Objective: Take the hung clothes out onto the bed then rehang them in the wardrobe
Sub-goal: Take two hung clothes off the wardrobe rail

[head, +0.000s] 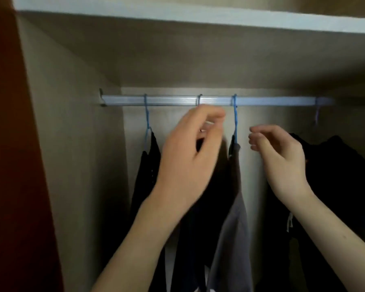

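A pale metal rail (pixel 261 101) runs across the wardrobe. Several hangers hook over it: a blue one (pixel 147 114) at the left with a dark garment (pixel 145 175), a middle hook (pixel 199 99), a second blue hanger (pixel 235 119) carrying a grey-brown garment (pixel 234 224), and a faint one (pixel 317 111) at the right with black clothes (pixel 335 186). My left hand (pixel 190 152) is raised just under the middle hook, fingers curled around that hanger's neck. My right hand (pixel 280 159) hovers right of the second blue hanger, fingers loosely bent, holding nothing.
A white shelf (pixel 198 18) spans the top of the wardrobe above the rail. The beige side wall (pixel 72 144) closes the left, with a red-brown door or panel (pixel 13 144) at the far left edge. A white drawstring (pixel 289 221) dangles from the black clothes.
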A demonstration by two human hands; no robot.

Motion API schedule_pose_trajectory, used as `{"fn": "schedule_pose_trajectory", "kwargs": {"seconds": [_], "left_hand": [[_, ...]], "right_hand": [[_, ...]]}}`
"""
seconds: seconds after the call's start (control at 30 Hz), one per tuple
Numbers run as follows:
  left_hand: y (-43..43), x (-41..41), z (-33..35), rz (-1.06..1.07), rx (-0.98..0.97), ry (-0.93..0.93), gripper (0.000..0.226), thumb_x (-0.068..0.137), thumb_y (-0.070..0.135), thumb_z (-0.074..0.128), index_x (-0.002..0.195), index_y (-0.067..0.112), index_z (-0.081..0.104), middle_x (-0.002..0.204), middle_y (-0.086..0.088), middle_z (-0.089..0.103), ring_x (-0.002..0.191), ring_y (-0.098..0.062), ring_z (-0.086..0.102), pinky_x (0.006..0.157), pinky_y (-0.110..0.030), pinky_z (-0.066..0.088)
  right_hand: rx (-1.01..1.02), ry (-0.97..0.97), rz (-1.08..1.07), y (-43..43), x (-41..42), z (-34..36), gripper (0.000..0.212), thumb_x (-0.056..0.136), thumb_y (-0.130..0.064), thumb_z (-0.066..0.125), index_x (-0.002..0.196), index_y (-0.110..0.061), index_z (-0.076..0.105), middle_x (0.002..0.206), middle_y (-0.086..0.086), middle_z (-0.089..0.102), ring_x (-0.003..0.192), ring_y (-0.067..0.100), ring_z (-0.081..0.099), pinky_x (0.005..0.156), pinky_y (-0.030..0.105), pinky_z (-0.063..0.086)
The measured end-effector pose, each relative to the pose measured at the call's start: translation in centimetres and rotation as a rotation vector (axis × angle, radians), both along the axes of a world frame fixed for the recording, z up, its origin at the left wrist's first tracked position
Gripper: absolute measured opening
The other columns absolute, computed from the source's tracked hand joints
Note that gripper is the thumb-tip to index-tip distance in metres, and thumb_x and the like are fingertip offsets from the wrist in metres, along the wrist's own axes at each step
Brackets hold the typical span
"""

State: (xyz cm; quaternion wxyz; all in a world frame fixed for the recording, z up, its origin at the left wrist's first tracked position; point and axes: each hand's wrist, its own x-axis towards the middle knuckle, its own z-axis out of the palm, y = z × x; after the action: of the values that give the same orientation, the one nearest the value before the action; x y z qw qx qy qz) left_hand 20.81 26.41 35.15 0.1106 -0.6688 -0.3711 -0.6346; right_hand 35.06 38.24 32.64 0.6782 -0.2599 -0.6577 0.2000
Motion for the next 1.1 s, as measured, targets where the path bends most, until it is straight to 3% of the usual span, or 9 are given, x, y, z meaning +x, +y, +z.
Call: {"fn": "schedule_pose_trajectory", "kwargs": {"seconds": [0.07, 0.13, 0.27, 0.43, 0.5, 0.57, 0.7, 0.9, 1.1], "left_hand": [[1.2, -3.9, 2.1, 0.192, -0.011, -0.062, 0.014, 0.093, 0.018, 0.051, 0.099, 0.023, 0.063, 0.104, 0.008, 0.067, 0.091, -0.003, 0.061, 0.077, -0.007, 0.042], [3.4, -7.8, 3.2, 0.357, -0.069, -0.148, 0.016, 0.090, 0.019, 0.052, 0.100, 0.021, 0.063, 0.105, 0.005, 0.066, 0.089, -0.010, 0.060, 0.080, -0.016, 0.047], [7.6, -12.9, 3.5, 0.513, -0.519, -0.341, 0.028, 0.088, 0.023, 0.054, 0.113, 0.011, 0.057, 0.103, -0.006, 0.061, 0.100, -0.028, 0.059, 0.077, -0.029, 0.043], [10.3, -13.9, 2.2, 0.038, -0.789, -0.723, 0.021, 0.089, 0.009, 0.056, 0.109, 0.002, 0.051, 0.097, -0.016, 0.057, 0.075, -0.023, 0.060, 0.058, -0.029, 0.057], [10.6, -13.7, 1.8, -0.057, -0.775, -0.805, 0.005, 0.093, 0.006, 0.050, 0.096, 0.003, 0.053, 0.081, -0.011, 0.059, 0.054, -0.013, 0.052, 0.041, -0.018, 0.047], [10.9, -13.8, 2.1, -0.048, -0.760, -0.798, 0.017, 0.094, 0.007, 0.046, 0.080, 0.006, 0.056, 0.058, -0.002, 0.052, 0.036, -0.006, 0.039, 0.029, -0.013, 0.030], [11.0, -13.4, 3.5, -0.134, -0.734, -0.893, 0.032, 0.098, 0.014, 0.036, 0.070, 0.007, 0.050, 0.025, 0.010, 0.031, 0.018, -0.004, 0.021, 0.025, -0.011, 0.014], [8.7, -12.1, 7.2, -0.220, -0.751, -0.818, 0.043, 0.101, 0.026, 0.030, 0.062, 0.011, 0.039, 0.027, 0.007, 0.025, 0.019, -0.005, 0.019, 0.026, -0.009, 0.012], [4.9, -9.5, 4.0, -0.144, -0.795, -0.679, 0.040, 0.099, 0.026, 0.035, 0.061, 0.013, 0.038, 0.031, 0.009, 0.025, 0.023, -0.004, 0.018, 0.031, -0.008, 0.012]], "right_hand": [[-0.030, -0.026, 0.091, 0.7, -3.5, 2.6, 0.015, 0.086, -0.019, 0.056, 0.094, -0.022, 0.069, 0.084, 0.000, 0.070, 0.084, 0.025, 0.069, 0.088, 0.047, 0.054], [-0.094, -0.117, 0.089, 1.8, -6.6, 4.5, 0.020, 0.079, -0.026, 0.055, 0.095, -0.021, 0.067, 0.085, 0.002, 0.070, 0.085, 0.027, 0.069, 0.087, 0.048, 0.055], [-0.386, -0.438, -0.012, 3.6, -10.9, 6.3, 0.030, 0.081, -0.029, 0.061, 0.094, -0.002, 0.060, 0.098, 0.018, 0.069, 0.092, 0.036, 0.069, 0.088, 0.050, 0.055], [-0.837, -0.156, 0.384, 5.5, -13.5, 5.9, 0.014, 0.092, 0.001, 0.052, 0.105, -0.001, 0.047, 0.084, 0.015, 0.049, 0.063, 0.025, 0.059, 0.049, 0.034, 0.059], [-0.930, -0.024, 0.454, 6.1, -14.0, 5.5, 0.011, 0.095, 0.003, 0.039, 0.089, -0.003, 0.047, 0.073, 0.010, 0.048, 0.043, 0.013, 0.044, 0.031, 0.015, 0.039], [-0.883, 0.008, 0.378, 6.4, -14.1, 5.6, 0.017, 0.097, 0.001, 0.034, 0.086, -0.005, 0.045, 0.071, 0.008, 0.050, 0.032, 0.010, 0.032, 0.029, 0.010, 0.021], [-0.813, 0.021, 0.360, 6.3, -13.2, 5.9, 0.024, 0.100, 0.001, 0.027, 0.085, -0.001, 0.045, 0.070, 0.007, 0.048, 0.016, 0.005, 0.028, 0.025, 0.008, 0.016], [-0.859, 0.119, 0.591, 5.7, -11.9, 7.2, 0.035, 0.100, -0.002, 0.022, 0.073, -0.004, 0.045, 0.026, -0.003, 0.035, 0.018, 0.006, 0.020, 0.022, 0.015, 0.012], [-0.758, 0.060, 0.611, 1.7, -9.6, 5.0, 0.032, 0.097, 0.000, 0.027, 0.074, -0.003, 0.048, 0.031, -0.008, 0.028, 0.023, 0.003, 0.021, 0.025, 0.013, 0.012]]}}
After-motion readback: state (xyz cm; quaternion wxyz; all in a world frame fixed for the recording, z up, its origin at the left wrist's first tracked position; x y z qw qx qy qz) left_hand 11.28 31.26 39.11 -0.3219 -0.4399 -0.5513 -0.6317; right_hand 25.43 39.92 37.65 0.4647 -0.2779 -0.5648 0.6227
